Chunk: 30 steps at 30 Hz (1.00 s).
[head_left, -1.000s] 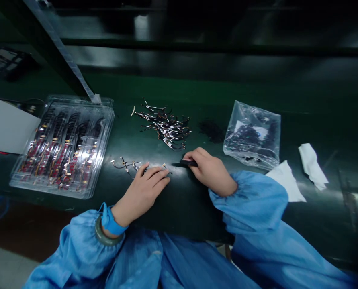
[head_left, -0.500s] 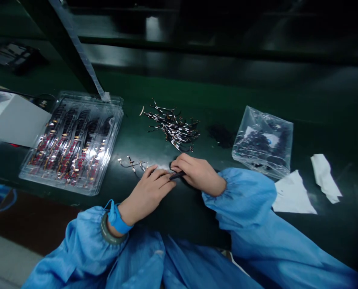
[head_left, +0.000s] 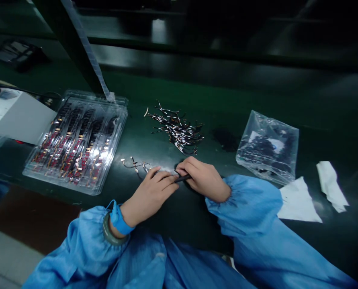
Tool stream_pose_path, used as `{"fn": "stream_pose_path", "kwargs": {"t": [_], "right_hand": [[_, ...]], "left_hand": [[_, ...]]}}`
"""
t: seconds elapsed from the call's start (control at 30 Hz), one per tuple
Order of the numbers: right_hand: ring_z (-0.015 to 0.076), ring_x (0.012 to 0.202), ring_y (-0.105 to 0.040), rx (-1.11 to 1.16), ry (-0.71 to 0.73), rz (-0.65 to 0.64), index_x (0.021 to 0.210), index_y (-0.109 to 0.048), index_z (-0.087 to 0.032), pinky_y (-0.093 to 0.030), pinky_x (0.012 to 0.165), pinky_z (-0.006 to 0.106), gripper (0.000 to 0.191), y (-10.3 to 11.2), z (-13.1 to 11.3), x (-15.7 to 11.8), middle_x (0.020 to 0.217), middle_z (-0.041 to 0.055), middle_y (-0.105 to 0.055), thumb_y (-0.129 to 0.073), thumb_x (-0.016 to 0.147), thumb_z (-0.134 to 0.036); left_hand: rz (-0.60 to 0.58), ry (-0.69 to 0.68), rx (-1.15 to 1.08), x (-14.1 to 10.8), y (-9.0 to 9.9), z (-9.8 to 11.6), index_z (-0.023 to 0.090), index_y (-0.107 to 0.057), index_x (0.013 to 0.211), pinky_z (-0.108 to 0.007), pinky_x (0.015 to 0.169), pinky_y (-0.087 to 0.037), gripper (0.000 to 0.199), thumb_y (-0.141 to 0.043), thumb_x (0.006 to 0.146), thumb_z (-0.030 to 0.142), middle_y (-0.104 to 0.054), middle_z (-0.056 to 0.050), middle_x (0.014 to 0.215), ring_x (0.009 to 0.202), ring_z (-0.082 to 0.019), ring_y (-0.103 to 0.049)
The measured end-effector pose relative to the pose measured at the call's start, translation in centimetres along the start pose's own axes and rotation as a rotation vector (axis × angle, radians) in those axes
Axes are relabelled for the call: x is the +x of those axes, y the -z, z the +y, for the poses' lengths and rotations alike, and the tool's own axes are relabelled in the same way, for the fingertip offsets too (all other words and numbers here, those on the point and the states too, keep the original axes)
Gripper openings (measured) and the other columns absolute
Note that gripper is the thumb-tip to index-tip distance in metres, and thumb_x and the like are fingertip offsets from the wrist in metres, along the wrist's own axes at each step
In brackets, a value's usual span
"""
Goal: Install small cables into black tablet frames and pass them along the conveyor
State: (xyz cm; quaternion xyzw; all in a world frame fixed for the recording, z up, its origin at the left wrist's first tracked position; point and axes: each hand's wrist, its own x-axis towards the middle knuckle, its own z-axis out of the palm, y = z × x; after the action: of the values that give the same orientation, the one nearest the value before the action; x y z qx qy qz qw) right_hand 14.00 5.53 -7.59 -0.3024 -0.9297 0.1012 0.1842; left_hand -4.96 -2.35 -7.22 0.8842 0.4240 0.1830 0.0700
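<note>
My right hand [head_left: 204, 180] is closed round a slim black stick-like tool [head_left: 183, 178], whose exact kind I cannot make out. The tool's left end meets the fingertips of my left hand [head_left: 151, 193]. Those left fingers are bent and pressed together low over the bench, and whatever they pinch is hidden beneath them. Just left of them lie a few short thin cables [head_left: 134, 163] with small connector ends. Beyond both hands is a loose pile of short black cables [head_left: 179, 130] with shiny metallic sections.
Stacked clear plastic trays [head_left: 76, 144] with rows of cabled parts stand left, beside a white box [head_left: 23, 116]. To the right are small black pieces [head_left: 225, 138], a clear bag [head_left: 267, 148] of black parts and two white paper pieces [head_left: 301, 200]. A post [head_left: 85, 52] rises behind the trays.
The whole view has shifted slightly, so the bench things appear a little farther right. Both hands keep nearly the same pose, with the black tool still in my right hand.
</note>
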Motion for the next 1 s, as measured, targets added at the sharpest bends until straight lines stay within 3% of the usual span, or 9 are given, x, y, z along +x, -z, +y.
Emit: {"fn": "stream_pose_path", "kwargs": {"t": [0.27, 0.43, 0.63, 0.8, 1.0], "right_hand": [[0.0139, 0.068, -0.058, -0.091, 0.07, 0.043, 0.095, -0.064, -0.015, -0.041, 0.059, 0.024, 0.021, 0.4, -0.3, -0.8, 0.082, 0.0064, -0.064, -0.044, 0.091, -0.018], [0.0156, 0.07, -0.057, -0.184, 0.179, -0.024, 0.109, -0.064, -0.015, -0.04, 0.057, 0.026, 0.033, 0.6, -0.2, -1.7, 0.082, 0.0069, -0.065, -0.041, 0.085, -0.012], [0.0134, 0.068, -0.057, -0.083, 0.088, 0.056, 0.11, -0.063, -0.014, -0.042, 0.056, 0.023, 0.032, 0.4, 0.0, -1.8, 0.082, 0.0055, -0.064, -0.043, 0.086, -0.017], [0.0138, 0.062, -0.052, -0.234, 0.146, 0.058, 0.104, -0.067, -0.014, -0.036, 0.054, 0.026, 0.03, 0.6, 0.2, -1.8, 0.072, 0.0036, -0.061, -0.043, 0.086, -0.015], [0.015, 0.066, -0.056, -0.399, -0.083, 0.108, 0.109, -0.066, -0.012, -0.034, 0.052, 0.027, 0.03, 0.7, 1.2, -1.7, 0.074, 0.0043, -0.063, -0.047, 0.086, -0.016]], "left_hand": [[0.019, -0.003, 0.004, -0.3, -0.2, -0.1, 0.016, -0.061, 0.106, -0.043, 0.104, -0.034, 0.028, -0.039, 0.091, 0.007, -0.062, -0.003, 0.121, 0.111, -0.02, -0.051], [-0.003, -0.003, -0.007, -0.2, -0.1, -0.2, 0.015, -0.061, 0.109, -0.042, 0.104, -0.033, 0.031, -0.037, 0.091, 0.006, -0.063, -0.002, 0.121, 0.111, -0.019, -0.051], [-0.009, -0.001, -0.007, -0.2, 0.0, -0.2, 0.015, -0.061, 0.109, -0.043, 0.104, -0.034, 0.033, -0.038, 0.089, 0.004, -0.062, -0.002, 0.123, 0.112, -0.02, -0.051], [-0.014, -0.031, -0.042, -0.7, 0.2, -0.6, 0.015, -0.062, 0.104, -0.042, 0.104, -0.034, 0.034, -0.039, 0.085, -0.001, -0.063, -0.002, 0.121, 0.114, -0.019, -0.051], [-0.02, -0.046, -0.079, -1.7, 1.2, -1.3, 0.017, -0.062, 0.1, -0.045, 0.107, -0.032, 0.037, -0.038, 0.082, -0.004, -0.065, 0.0, 0.116, 0.116, -0.02, -0.052]]}}
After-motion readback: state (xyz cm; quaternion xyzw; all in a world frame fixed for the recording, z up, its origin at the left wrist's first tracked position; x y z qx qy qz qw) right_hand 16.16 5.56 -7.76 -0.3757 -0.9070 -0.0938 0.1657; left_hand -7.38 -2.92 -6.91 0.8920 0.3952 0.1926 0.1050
